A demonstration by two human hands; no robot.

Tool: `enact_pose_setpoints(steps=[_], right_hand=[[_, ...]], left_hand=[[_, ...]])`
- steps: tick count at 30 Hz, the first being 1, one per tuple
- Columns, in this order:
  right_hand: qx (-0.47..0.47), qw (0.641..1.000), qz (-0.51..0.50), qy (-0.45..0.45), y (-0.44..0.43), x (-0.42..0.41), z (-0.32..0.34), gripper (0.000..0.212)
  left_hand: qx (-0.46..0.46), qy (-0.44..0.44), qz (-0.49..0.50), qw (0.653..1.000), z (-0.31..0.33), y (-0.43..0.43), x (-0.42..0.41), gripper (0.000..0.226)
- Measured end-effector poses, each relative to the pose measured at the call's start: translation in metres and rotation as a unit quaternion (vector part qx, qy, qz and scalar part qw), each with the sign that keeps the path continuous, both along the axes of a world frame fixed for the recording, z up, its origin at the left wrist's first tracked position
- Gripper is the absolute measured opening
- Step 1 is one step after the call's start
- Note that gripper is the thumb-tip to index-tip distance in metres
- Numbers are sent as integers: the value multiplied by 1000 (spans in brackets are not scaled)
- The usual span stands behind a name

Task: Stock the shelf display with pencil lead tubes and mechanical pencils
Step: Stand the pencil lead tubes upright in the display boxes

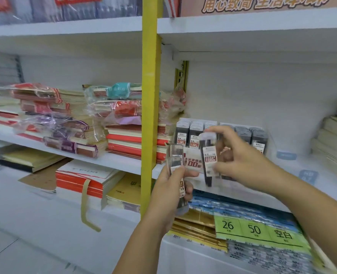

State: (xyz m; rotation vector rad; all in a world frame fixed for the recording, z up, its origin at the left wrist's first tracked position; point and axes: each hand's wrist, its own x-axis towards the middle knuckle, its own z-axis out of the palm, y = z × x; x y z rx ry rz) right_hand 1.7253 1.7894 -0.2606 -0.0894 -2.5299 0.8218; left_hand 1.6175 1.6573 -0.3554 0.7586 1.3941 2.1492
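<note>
Before a shop shelf, a person's right hand pinches one pencil lead tube in front of the display box; at its seven o'clock, the left hand grips a bundle of tubes. Notebook stacks lie at nine o'clock.

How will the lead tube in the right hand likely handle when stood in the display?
Probably rigid and light: the right hand pinches the lead tube with fingertips alone. Tall and narrow, it may tip unless leaned against the standing rows.
</note>
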Motion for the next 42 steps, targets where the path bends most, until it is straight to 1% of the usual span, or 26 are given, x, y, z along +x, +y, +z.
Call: enact_pose_setpoints(steps=[2,3,4,6,8,12,15,18,20,24,26,28,29,30,31,32,33,35,37,39,42], right_hand=[[-32,995,-16,90,0,-13,19,57],[-23,992,-26,123,0,-21,27,50],[1,988,-40,146,-1,-29,32,44],[61,982,-68,165,-1,-46,38,35],[110,977,-84,160,-1,-62,38,31],[195,964,-125,133,5,-89,29,32],[217,957,-143,130,13,-100,21,30],[289,930,-167,154,18,-106,20,24],[329,916,-177,144,20,-107,20,28],[379,902,-197,69,21,-101,13,37],[384,897,-206,73,17,-92,8,41],[346,912,-179,127,8,-78,-1,37],[295,930,-154,156,2,-69,-7,33],[218,954,-124,167,-5,-60,-15,28],[125,975,-95,157,-13,-50,-23,23],[35,989,-68,130,-20,-42,-29,17],[-43,993,-46,99,-26,-37,-35,14],[-148,987,-18,56,-31,-30,-44,12],[-203,978,-12,48,-32,-27,-49,12],[-252,966,-21,61,-31,-24,-51,11],[-304,948,-30,93,-21,-15,-52,13]], left_hand=[[2,-15,13,1000,0,-5,-7,18],[-4,-13,21,1000,-1,-6,-11,16],[-9,-11,29,999,-2,-8,-15,14],[-16,0,41,999,-3,-12,-21,20],[-14,2,53,998,-2,-16,-25,24],[19,-15,63,998,-3,-23,-33,14],[22,-17,63,998,-5,-28,-36,13],[25,-10,63,998,-5,-33,-37,14],[22,-6,61,998,-6,-34,-37,10],[17,7,50,999,-6,-37,-36,16],[17,16,47,999,-5,-39,-34,17],[9,31,43,999,-5,-39,-32,17],[3,40,38,998,-5,-39,-30,17],[-5,49,32,998,-4,-40,-28,17],[-13,60,22,998,-4,-40,-26,17],[-21,71,10,997,-3,-40,-23,18],[-31,81,-4,996,-3,-40,-19,18],[-53,97,-28,993,-4,-41,-13,17],[-70,105,-41,991,-5,-41,-7,15],[-75,99,-55,991,-7,-42,-4,17],[-63,55,-77,993,-8,-46,-4,27]])
